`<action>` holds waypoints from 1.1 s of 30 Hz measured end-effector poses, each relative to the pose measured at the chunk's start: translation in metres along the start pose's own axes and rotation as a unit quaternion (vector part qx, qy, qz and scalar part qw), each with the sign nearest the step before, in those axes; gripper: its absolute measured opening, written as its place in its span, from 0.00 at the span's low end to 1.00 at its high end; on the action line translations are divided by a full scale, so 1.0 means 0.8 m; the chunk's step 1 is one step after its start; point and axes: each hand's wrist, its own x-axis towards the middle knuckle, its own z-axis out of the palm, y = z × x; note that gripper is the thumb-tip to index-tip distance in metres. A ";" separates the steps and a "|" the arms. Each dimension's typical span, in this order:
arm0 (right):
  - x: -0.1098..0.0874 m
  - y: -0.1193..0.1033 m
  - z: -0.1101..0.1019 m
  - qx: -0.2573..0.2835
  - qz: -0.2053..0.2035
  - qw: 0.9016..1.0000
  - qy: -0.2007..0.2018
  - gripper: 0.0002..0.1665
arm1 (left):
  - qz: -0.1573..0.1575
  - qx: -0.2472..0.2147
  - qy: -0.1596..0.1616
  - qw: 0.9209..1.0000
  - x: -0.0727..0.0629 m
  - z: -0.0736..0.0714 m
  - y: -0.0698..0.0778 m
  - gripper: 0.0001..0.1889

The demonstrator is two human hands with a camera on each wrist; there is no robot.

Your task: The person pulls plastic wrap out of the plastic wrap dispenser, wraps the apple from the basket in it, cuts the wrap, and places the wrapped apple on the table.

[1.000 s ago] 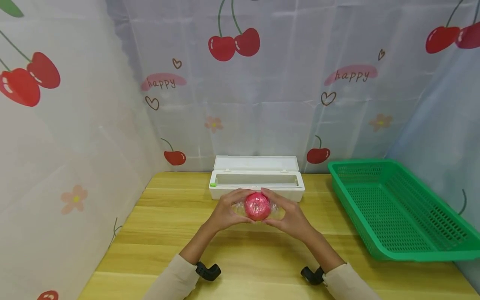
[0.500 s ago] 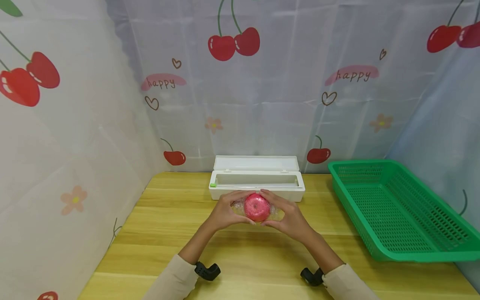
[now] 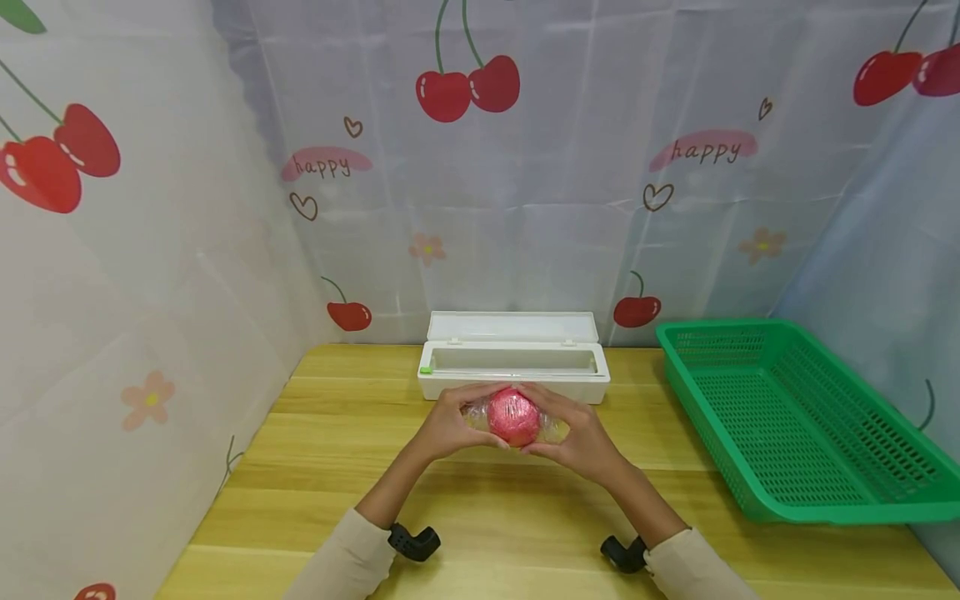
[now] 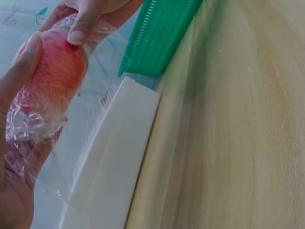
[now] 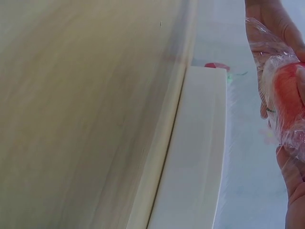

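A round pinkish-red apple [image 3: 513, 417] is held up between both hands over the wooden table, with clear cling film [image 4: 35, 125] around it. The film bunches and crinkles at the apple's two sides. My left hand [image 3: 448, 427] grips it from the left, thumb below and fingers above in the head view. From the right, my right hand [image 3: 579, 432] grips it the same way, and the fingertips of both hands nearly meet. Just behind the hands stands a white cling film box [image 3: 442, 387], lid raised. Parts of the fingers behind the apple are hidden.
A green plastic basket [image 3: 750, 450] with perforated walls stands on the right of the wooden table [image 3: 337, 467]. A cherry-print curtain [image 3: 525, 183] encloses the back and sides. A small green piece [image 3: 426, 370] sits on the box's left front edge.
The apple has turned slightly between the hands; its dimple, visible half a second ago, no longer shows. The fingertips have shifted a little. Box and basket stay in place.
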 end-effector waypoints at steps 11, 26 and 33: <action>0.000 0.001 -0.004 0.039 0.047 0.998 0.017 0.50 | 0.042 0.056 -0.009 0.998 0.002 0.003 -0.006 0.46; -0.004 0.002 -0.003 0.066 0.100 0.992 0.029 0.48 | 0.111 0.114 0.004 0.987 0.005 0.002 0.002 0.47; -0.005 0.001 -0.005 0.067 0.131 0.988 0.035 0.48 | 0.122 0.103 -0.011 0.987 0.006 0.005 0.003 0.49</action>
